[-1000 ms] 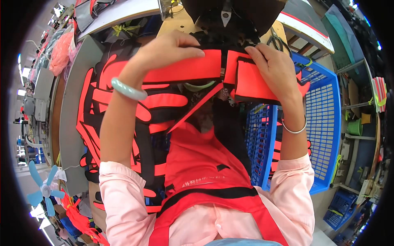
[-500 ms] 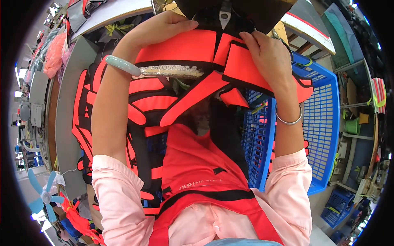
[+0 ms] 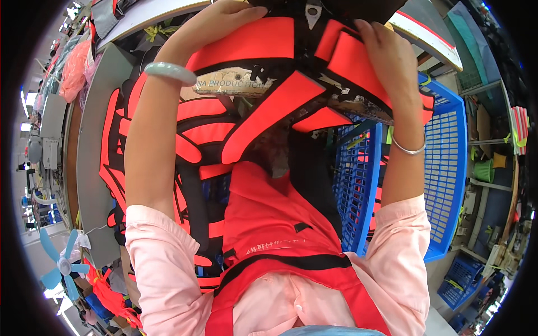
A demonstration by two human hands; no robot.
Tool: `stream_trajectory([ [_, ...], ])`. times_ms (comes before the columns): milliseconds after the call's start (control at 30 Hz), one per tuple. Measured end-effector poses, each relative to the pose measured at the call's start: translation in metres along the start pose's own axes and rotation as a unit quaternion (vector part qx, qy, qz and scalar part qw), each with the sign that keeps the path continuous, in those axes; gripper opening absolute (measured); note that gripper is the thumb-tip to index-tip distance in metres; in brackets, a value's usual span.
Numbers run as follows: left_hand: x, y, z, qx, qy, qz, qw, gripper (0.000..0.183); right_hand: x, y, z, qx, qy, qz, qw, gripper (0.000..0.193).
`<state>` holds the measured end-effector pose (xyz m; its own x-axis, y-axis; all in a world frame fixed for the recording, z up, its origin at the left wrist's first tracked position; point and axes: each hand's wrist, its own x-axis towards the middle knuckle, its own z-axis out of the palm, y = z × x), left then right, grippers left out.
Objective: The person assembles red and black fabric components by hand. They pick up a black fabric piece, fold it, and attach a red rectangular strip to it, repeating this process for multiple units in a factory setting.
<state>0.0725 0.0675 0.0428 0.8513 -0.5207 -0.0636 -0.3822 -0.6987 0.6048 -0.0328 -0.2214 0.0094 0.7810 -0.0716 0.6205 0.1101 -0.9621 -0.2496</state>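
A bright orange-red fabric piece with black edging (image 3: 246, 45) stretches between my hands at the far end of the view. My left hand (image 3: 230, 18) grips its far left part, thumb on top, with the other fingers partly out of view. On the right, my right hand (image 3: 388, 53) holds another orange-red panel of the same piece, its thumb near the far edge and its other fingers largely hidden. Between my hands stands a dark machine with a pale metal part (image 3: 312, 14). One orange-red strip (image 3: 274, 115) of the piece hangs down toward my lap.
More orange-red and black pieces (image 3: 210, 134) are heaped to my left beside a grey panel (image 3: 103, 157). A blue plastic basket (image 3: 445, 151) stands at my right. Under the fabric shows a worn, plastic-wrapped board edge (image 3: 230, 83). A red apron (image 3: 274, 213) covers my lap.
Both hands have moved farther away from me with the fabric, my right hand also a little rightward. The right panel has shifted right, and more of the board edge shows.
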Motion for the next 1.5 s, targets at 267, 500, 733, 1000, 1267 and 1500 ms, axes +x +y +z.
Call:
stream_trajectory([
  [267, -0.062, 0.011, 0.035, -0.119, -0.029, 0.125, 0.985, 0.032, -0.063, 0.024, -0.086, 0.000, -0.047, 0.029, 0.998, 0.036],
  [500, -0.077, 0.038, 0.047, -0.133, -0.024, 0.120, 0.984, 0.026, -0.097, 0.036, -0.090, 0.450, -0.102, 0.220, 0.859, 0.035],
  [733, -0.080, 0.051, 0.044, -0.105, 0.005, 0.162, 0.981, 0.024, -0.069, -0.033, -0.084, 0.579, -0.359, 0.281, 0.676, 0.025],
  [1000, -0.070, 0.050, 0.037, -0.067, 0.019, 0.138, 0.988, 0.025, -0.060, -0.036, -0.055, 0.776, -0.261, 0.223, 0.529, 0.036],
  [1267, -0.051, 0.037, 0.037, -0.062, 0.021, 0.141, 0.988, 0.027, -0.047, -0.039, -0.012, 0.817, -0.258, 0.287, 0.428, 0.025],
  [1500, -0.033, 0.029, 0.040, -0.086, 0.003, 0.155, 0.984, 0.029, -0.037, -0.039, 0.001, 0.789, -0.224, 0.323, 0.472, 0.017],
])
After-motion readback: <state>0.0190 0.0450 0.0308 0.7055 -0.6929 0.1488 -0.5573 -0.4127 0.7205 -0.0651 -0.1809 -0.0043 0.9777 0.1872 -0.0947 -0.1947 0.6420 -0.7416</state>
